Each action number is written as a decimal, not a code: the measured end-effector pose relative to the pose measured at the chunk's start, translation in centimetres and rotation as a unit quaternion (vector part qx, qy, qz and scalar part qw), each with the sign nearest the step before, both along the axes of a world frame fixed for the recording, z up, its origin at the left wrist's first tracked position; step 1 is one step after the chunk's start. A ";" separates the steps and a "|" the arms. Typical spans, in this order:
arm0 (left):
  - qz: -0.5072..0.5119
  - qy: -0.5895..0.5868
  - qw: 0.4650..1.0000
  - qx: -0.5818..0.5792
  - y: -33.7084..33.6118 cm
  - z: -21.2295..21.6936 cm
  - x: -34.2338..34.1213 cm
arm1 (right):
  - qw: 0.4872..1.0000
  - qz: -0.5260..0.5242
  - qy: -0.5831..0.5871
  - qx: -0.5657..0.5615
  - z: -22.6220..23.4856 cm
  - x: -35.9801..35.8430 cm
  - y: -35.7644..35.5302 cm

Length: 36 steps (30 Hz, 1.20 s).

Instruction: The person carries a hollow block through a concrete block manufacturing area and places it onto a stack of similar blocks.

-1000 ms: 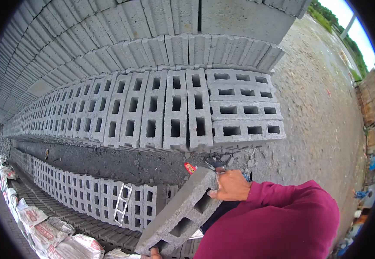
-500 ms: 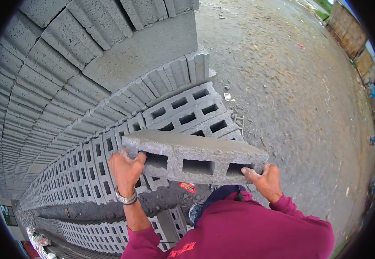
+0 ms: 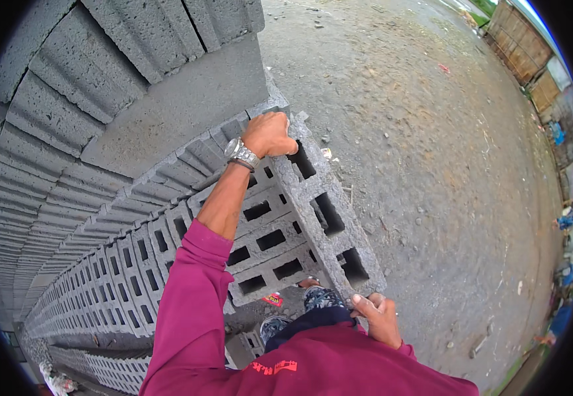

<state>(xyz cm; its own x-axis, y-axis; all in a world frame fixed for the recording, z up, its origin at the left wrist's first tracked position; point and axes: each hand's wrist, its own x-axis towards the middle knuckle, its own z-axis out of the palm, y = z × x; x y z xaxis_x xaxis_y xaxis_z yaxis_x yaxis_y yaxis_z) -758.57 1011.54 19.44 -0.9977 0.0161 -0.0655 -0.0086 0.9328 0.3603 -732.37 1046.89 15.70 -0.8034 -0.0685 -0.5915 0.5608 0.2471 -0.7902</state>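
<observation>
A grey hollow concrete block [image 3: 342, 243] with three rectangular holes hangs slantwise in front of me, its far end to the upper left and its near end close to my body. My left hand [image 3: 270, 136], with a metal watch on the wrist, is closed around the far end at the top hole. At the near end, my right hand [image 3: 379, 318] grips the corner, thumb on the holed face and fingers partly hidden. Just left of and beneath it lies a row of hollow blocks [image 3: 254, 247], holes upward, partly covered by my left arm and the held block.
A tall wall of stacked blocks [image 3: 62, 125] rises on the left. Another low row of blocks [image 3: 101, 368] runs at the lower left. A red wrapper [image 3: 272, 299] lies near my feet. Dirt ground [image 3: 445, 198] stretches right toward a rusty fence [image 3: 518, 41].
The block has turned from lying crosswise to pointing away from me. My left hand has swung up and forward with its end; my right hand has moved lower and nearer my body.
</observation>
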 end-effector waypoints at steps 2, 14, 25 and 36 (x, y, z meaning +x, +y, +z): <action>0.003 0.064 0.998 -0.023 -0.4 -2.2 -0.1 | 0.999 0.040 0.001 -0.015 -0.2 0.2 -1.0; -0.064 0.082 0.994 -0.029 7.2 -1.7 8.8 | 0.952 0.197 0.226 0.058 -10.2 -3.7 1.9; -0.033 0.159 0.985 0.049 5.3 -5.5 8.2 | 0.886 0.348 0.267 0.153 -23.0 -6.6 12.5; -0.023 0.244 0.962 0.118 5.3 -5.6 7.7 | 0.961 0.228 0.151 0.051 -21.9 -5.7 11.2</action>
